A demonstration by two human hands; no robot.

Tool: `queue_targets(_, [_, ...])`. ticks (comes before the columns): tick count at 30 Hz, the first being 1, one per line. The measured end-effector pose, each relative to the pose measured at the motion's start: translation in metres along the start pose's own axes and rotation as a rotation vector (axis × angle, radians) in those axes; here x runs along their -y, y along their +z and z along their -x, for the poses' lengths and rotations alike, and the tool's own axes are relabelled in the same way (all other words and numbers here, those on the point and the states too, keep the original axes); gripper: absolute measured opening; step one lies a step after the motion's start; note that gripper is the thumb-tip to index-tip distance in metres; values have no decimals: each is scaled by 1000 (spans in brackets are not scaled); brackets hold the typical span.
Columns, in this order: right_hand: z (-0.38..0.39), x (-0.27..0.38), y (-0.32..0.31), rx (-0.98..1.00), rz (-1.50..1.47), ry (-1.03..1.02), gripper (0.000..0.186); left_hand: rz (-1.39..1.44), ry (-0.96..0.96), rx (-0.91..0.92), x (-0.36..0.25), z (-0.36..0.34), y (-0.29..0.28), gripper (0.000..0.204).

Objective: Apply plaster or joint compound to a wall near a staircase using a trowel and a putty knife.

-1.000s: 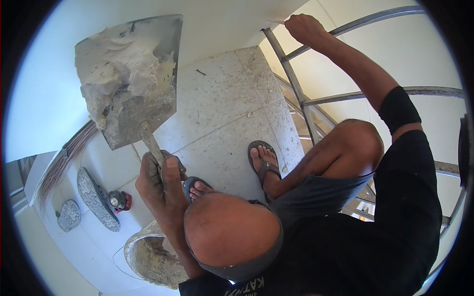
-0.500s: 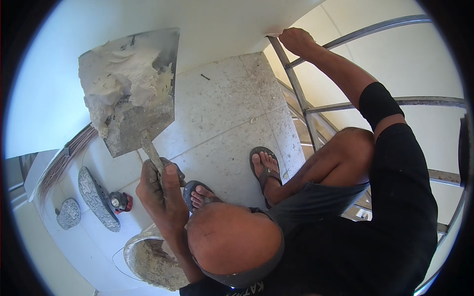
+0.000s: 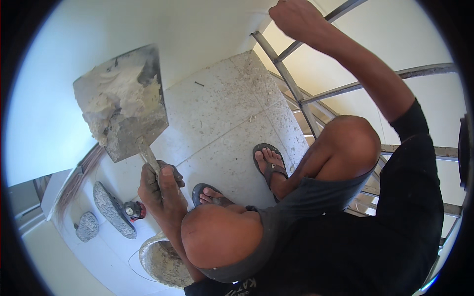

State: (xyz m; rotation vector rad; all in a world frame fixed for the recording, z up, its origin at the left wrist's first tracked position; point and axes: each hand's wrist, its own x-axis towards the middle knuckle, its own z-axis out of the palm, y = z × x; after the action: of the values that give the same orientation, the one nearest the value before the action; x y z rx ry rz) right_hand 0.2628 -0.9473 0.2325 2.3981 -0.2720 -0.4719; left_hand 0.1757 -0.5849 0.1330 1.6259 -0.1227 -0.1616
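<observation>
My left hand (image 3: 164, 190) is closed around the handle of a wide metal trowel (image 3: 156, 111), held out at the left above the floor. A thick heap of pale, wet plaster (image 3: 116, 93) lies on the blade. At the top right, my right hand (image 3: 298, 19) is closed beside the edge of the white wall (image 3: 207, 29). A faint thin strip shows at its fingertips against the wall; what the hand grips cannot be made out. The metal frame's top corner is just below that hand.
Metal tube framing (image 3: 296, 93) stands at the right. A plaster-caked bucket (image 3: 165, 259) sits low at the left. Nearby are a sandal (image 3: 114, 209), a smaller grey sole (image 3: 87, 227), a red-and-black tool (image 3: 133, 210) and a bristle broom (image 3: 81, 175). Crumbs dot the tiled floor (image 3: 217, 113).
My right hand has moved up along the wall edge, away from the frame's corner. The trowel with its plaster has sunk slightly and shifted left in view. The whole view has shifted a little.
</observation>
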Motion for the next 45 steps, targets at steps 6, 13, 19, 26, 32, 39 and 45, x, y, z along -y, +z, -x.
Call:
queue_targets(6, [59, 75, 28, -452, -579, -297, 15, -181, 116, -36, 4, -11, -2, 20])
queue_targets(13, [69, 145, 64, -610, -1029, -506, 7, -480, 163, -62, -29, -26, 33, 38])
queue_targets(19, [123, 226, 66, -990, -1153, -522, 6, -509, 382, -2, 4, 14, 16, 35])
queue_targets(26, [140, 221, 46, -1112, -1230, -452, 11, -375, 256, 57, -10, 14, 9, 36])
queue_targets(32, [131, 230, 52, -1155, -1388, -475, 14, -443, 295, 7, 1, 7, 9, 34])
queue_targets(39, [121, 227, 98, -627, -1989, 52, 29, -452, 336, -186, 24, -17, 27, 32])
queue_targets(45, [95, 237, 89, 910, -2959, -22, 41, -425, 311, -49, 39, -17, 31, 32])
